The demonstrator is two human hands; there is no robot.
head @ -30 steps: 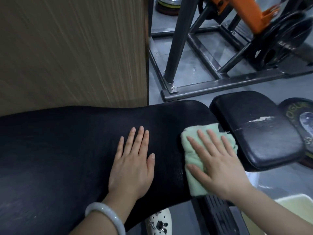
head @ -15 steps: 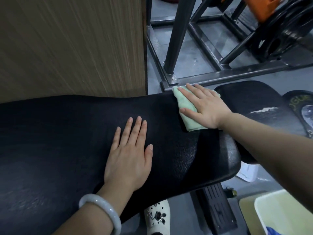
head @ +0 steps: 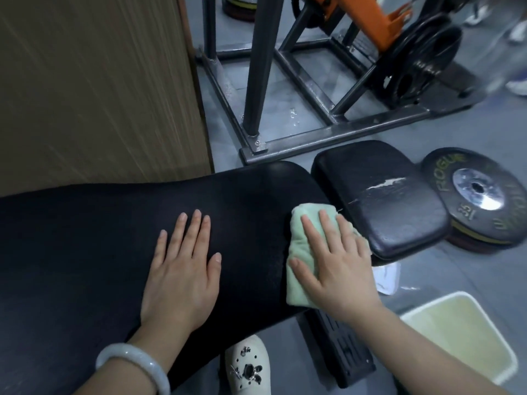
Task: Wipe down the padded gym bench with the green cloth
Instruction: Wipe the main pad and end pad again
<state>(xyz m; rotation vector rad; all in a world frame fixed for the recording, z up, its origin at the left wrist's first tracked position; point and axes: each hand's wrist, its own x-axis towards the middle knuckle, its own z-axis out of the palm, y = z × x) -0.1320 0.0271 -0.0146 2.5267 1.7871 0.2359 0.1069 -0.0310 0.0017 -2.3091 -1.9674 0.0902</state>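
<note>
The long black padded bench (head: 85, 238) runs across the view from the left edge to the middle. A smaller black seat pad (head: 379, 195) with a white tear sits just past its right end. The folded green cloth (head: 299, 252) lies on the right end of the long pad. My right hand (head: 336, 263) presses flat on the cloth with straight, spread fingers. My left hand (head: 182, 269) rests flat on the pad to the left of the cloth, a pale bangle on its wrist.
A wood-grain panel (head: 94, 89) stands behind the bench at left. A steel rack frame (head: 328, 138) with plates fills the back. A Rogue weight plate (head: 482, 195) lies on the floor at right. A white tub of yellowish liquid (head: 462, 332) sits at lower right. My white shoe (head: 248, 366) is below the bench.
My right hand slid the cloth from the far edge of the pad back toward me, to the near right end. My left hand stayed flat in place.
</note>
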